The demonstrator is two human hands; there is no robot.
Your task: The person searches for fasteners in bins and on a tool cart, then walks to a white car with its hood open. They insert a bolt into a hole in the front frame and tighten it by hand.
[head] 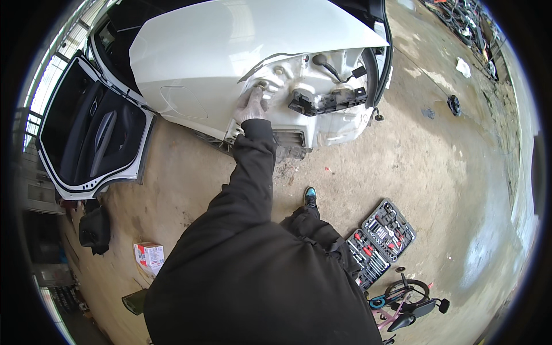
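Note:
My left hand (251, 106) reaches to the rear corner of a white car, its fingertips at a small round fitting (259, 84) in the bare metal of the lamp recess. The fingers hide most of what they touch, so I cannot tell whether they grip it. Just left of the hand is the quarter panel (194, 73) with its fuel door (184, 102). On the right, a dusty black plastic bracket (330, 101) is fixed to the body, below a rubber grommet with a cable (330, 67). A slatted vent (290, 138) sits below the hand. My right hand is out of view.
A car door (97, 129) stands open at left. An open socket and tool set (384, 235) lies on the concrete floor by my right leg, near a small pink bicycle (401, 302). A cardboard box (149, 256) stands at lower left; scrap parts (468, 26) are piled at upper right.

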